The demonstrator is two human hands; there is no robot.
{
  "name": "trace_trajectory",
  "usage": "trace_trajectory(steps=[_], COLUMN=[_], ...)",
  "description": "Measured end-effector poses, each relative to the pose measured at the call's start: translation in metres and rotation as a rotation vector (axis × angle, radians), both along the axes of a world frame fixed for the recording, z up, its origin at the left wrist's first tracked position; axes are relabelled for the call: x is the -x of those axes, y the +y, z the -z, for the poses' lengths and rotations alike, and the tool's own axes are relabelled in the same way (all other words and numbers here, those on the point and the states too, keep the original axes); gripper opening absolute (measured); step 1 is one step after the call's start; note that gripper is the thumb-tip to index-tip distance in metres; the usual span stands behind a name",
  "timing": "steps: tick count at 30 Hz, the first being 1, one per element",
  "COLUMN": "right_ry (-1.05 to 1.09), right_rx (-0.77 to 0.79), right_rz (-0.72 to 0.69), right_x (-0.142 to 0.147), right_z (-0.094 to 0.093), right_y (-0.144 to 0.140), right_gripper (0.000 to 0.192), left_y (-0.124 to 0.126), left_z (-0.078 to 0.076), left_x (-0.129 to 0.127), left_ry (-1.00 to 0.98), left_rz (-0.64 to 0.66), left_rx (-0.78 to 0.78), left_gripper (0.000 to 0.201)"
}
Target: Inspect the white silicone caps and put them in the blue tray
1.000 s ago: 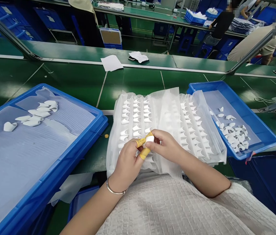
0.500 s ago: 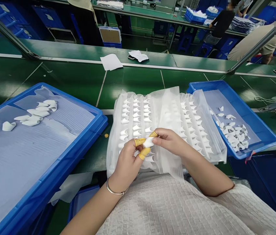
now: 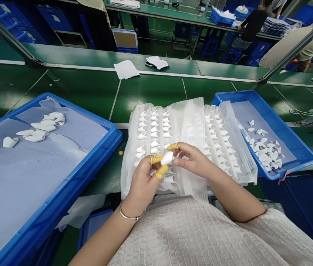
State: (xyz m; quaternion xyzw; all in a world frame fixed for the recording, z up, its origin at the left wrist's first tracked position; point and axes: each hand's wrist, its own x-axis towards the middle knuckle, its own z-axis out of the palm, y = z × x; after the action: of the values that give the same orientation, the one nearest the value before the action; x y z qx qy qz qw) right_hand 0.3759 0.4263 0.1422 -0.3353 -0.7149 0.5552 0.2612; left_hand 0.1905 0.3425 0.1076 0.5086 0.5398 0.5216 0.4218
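Observation:
Between yellow-cotted fingers, my left hand pinches a small white curved plastic-looking piece. Close on its right side is my right hand, its yellow-cotted forefinger lifted off and its thumb apart from the forefinger; whether the thumb still brushes the piece I cannot tell. Under both hands lies a white moulded tray with rows of similar pieces, partly covered by thin white foam sheet. My hands hide some of its middle rows.
To the left a large blue bin, lined with white sheet, holds several white pieces. A smaller blue bin at right holds a heap of small white pieces. Paper lies on the ledge behind; people work farther back.
My right forefinger has lifted away from the white piece and the right fingers have spread. The left hand, still holding the piece, has shifted slightly left, and more of the piece shows.

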Motion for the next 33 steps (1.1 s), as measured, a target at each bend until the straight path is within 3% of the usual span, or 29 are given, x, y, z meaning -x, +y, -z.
trace_trajectory(steps=[4,8,14,19,27,30,33], right_ry=[-0.034,-0.014,-0.039,-0.059,-0.044,-0.072,-0.055], right_rx=[0.082,-0.048,-0.248,-0.135,-0.113,-0.143,-0.181], right_rz=[0.006,-0.021,-0.053,-0.074,-0.021,-0.007,-0.007], right_x=[0.002,-0.0004,-0.0053,-0.0037,0.0009,0.0007,0.0001], right_z=[-0.003,-0.0044,0.0023,0.0037,-0.0007,-0.0018,-0.0023], right_y=[-0.001,-0.0008,-0.0005,-0.0021,-0.0034,-0.0033,-0.0034], right_gripper=[0.024,0.019,0.03,0.057,0.042,0.026,0.025], left_y=[0.0007,0.0004,0.0007,0.0009,0.0026,0.0028,0.0024], left_z=[0.0028,-0.001,-0.0062,-0.0032,0.0007,-0.001,-0.0041], left_x=[-0.0004,-0.0011,-0.0014,-0.0019,0.0004,-0.0007,-0.0029], left_ry=[0.063,-0.083,-0.162,-0.086,0.133,0.117,0.002], left_rz=[0.022,0.009,0.001,-0.037,-0.025,-0.009,0.02], left_rx=[-0.037,0.123,0.156,0.057,-0.122,-0.075,0.043], left_gripper=[0.016,0.023,0.024,0.019,0.013,0.014,0.022])
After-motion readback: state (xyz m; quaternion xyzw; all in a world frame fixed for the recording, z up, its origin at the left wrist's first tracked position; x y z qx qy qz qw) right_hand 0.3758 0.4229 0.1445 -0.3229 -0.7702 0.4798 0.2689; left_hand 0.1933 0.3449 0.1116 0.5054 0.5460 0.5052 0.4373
